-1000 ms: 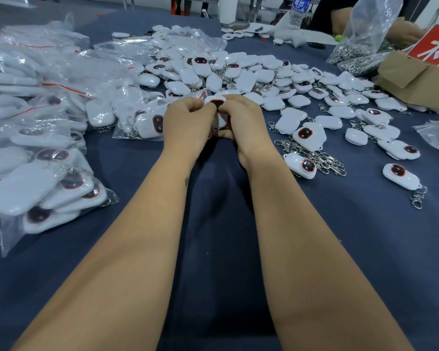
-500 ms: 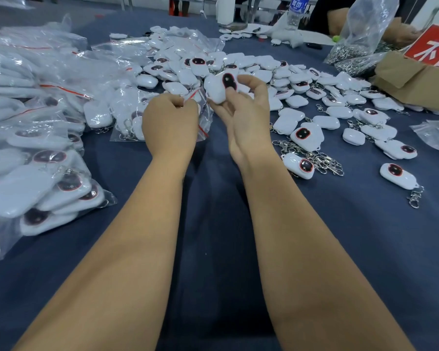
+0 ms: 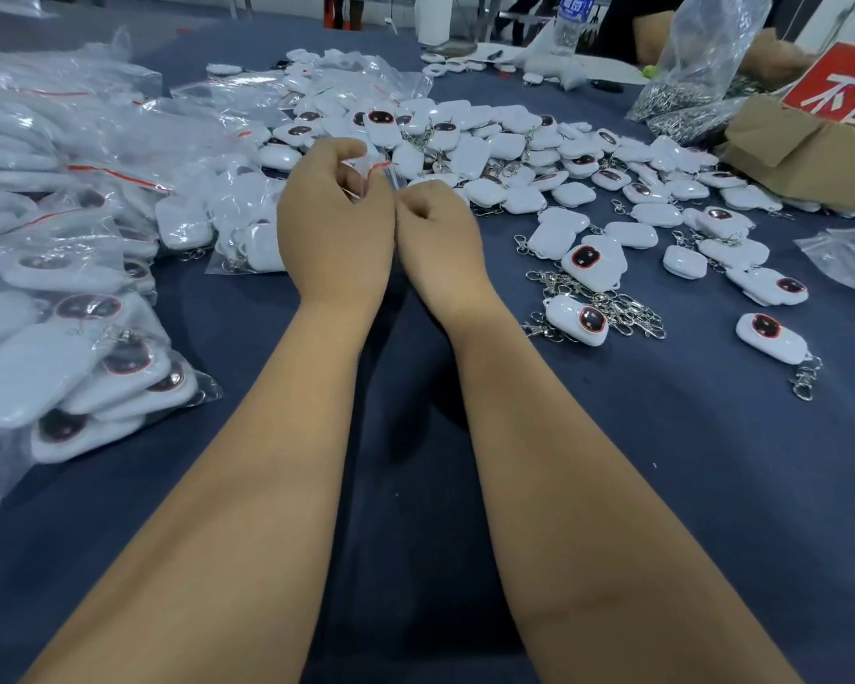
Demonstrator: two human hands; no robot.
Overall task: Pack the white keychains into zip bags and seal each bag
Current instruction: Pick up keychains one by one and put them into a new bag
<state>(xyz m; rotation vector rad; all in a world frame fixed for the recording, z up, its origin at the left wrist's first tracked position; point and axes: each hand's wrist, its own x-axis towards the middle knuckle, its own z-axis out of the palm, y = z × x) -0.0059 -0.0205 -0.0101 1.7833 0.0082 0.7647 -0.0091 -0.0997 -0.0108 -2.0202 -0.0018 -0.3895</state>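
Both hands sit side by side in the upper middle of the frame, knuckles toward the camera: the left hand has its fingers curled, pinching the red-striped top edge of a clear, crinkly zip bag, and the right hand is curled too, its fingertips at the same edge, though whether it truly grips the film I cannot tell. What the bag holds is hidden behind the hands. Beyond them, upper centre to right, sprawls a heap of loose keychains, far too many to count: smooth white plastic, rounded-rectangle bodies, some face up with a dark oval ringed in red, each trailing a thin metal chain and clasp. One keychain lies alone at the right edge, another just beside a tangle of silvery clasps. Down the left side, glossy packed bags pile up in overlapping layers. All of it rests on a matte dark blue cloth. Upper right: a brown cardboard box with a red sign, and a clear sack of metal hardware.
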